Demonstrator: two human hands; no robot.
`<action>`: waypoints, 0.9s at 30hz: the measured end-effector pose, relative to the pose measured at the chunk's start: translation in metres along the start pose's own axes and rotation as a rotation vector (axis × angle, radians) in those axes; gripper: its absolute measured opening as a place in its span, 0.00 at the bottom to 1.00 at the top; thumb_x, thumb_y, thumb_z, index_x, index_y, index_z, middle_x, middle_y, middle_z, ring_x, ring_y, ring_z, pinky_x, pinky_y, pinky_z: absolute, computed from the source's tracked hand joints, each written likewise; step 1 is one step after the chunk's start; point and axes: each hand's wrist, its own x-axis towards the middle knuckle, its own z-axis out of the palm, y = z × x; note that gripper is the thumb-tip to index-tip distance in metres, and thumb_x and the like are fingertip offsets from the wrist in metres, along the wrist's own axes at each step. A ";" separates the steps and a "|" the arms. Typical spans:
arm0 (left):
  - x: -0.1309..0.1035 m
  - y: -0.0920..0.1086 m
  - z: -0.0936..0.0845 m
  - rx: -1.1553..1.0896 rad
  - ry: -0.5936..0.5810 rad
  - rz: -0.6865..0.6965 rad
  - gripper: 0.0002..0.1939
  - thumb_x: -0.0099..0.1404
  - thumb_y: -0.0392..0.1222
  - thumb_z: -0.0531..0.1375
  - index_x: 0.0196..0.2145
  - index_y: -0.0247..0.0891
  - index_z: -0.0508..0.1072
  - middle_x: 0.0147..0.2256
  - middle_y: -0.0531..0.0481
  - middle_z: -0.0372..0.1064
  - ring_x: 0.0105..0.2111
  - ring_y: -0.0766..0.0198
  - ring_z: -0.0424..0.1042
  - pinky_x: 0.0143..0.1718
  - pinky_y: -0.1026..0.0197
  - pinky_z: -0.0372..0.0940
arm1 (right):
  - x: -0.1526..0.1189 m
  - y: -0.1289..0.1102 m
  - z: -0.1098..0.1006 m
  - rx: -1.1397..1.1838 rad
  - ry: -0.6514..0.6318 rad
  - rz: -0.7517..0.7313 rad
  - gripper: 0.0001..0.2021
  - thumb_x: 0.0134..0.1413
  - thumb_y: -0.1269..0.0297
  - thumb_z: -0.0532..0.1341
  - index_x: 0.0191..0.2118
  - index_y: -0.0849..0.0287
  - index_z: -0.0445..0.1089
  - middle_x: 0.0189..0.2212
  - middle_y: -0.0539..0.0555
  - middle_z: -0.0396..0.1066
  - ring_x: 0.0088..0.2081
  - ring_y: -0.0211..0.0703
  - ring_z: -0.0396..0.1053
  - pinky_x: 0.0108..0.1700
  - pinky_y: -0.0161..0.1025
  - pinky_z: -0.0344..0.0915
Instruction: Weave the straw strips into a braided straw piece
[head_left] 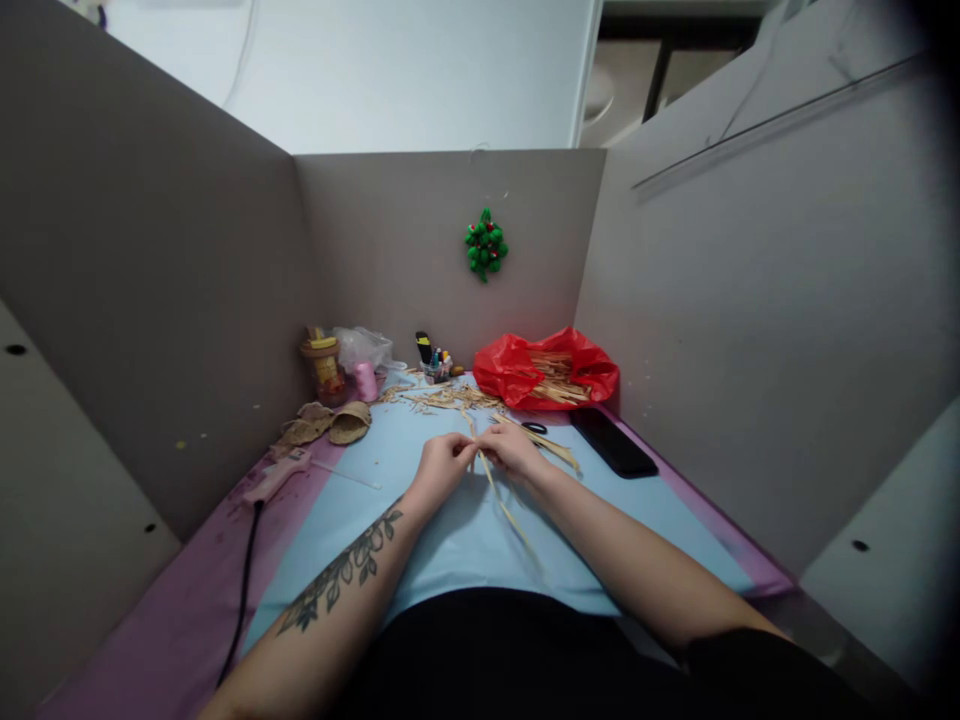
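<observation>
My left hand (448, 462) and my right hand (511, 450) meet over the middle of the blue cloth, fingertips pinched together. Between them runs a long pale straw strip (504, 503), with one end reaching away past my fingers and the other trailing toward my body. Both hands are closed on it. Just beyond the right hand lie several loose straw strips (559, 450) and a pair of scissors with black handles (535, 428). Scattered straw scraps (450, 398) spread behind my hands. My fingers hide the exact spot where the strip is gripped.
A red plastic bag (499, 372) full of straw stands at the back right, near a black phone (611, 442). On the left are a pink glue gun (276, 477), woven straw pieces (349, 424), pink thread (366, 382) and a cup (324, 370). Grey partitions (405, 240) enclose the table.
</observation>
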 end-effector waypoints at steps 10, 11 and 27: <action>-0.001 0.002 -0.004 -0.004 -0.007 0.039 0.25 0.61 0.53 0.48 0.22 0.32 0.74 0.19 0.49 0.67 0.22 0.65 0.63 0.24 0.65 0.53 | 0.005 0.002 -0.013 0.109 -0.165 0.074 0.10 0.31 0.62 0.65 0.19 0.63 0.66 0.08 0.45 0.57 0.11 0.27 0.48 0.14 0.28 0.42; -0.001 0.003 -0.005 -0.017 -0.021 0.011 0.27 0.61 0.55 0.47 0.22 0.32 0.74 0.19 0.49 0.67 0.22 0.65 0.62 0.24 0.65 0.53 | 0.006 0.004 -0.014 0.105 -0.172 0.070 0.11 0.31 0.61 0.66 0.19 0.63 0.66 0.08 0.45 0.58 0.11 0.27 0.49 0.14 0.28 0.42; 0.004 0.003 -0.005 -0.241 -0.196 -0.141 0.15 0.53 0.49 0.58 0.28 0.31 0.70 0.21 0.51 0.66 0.20 0.70 0.62 0.22 0.67 0.55 | 0.003 0.003 -0.010 -0.024 -0.229 -0.006 0.12 0.36 0.60 0.64 0.19 0.61 0.61 0.09 0.42 0.53 0.12 0.27 0.47 0.16 0.30 0.40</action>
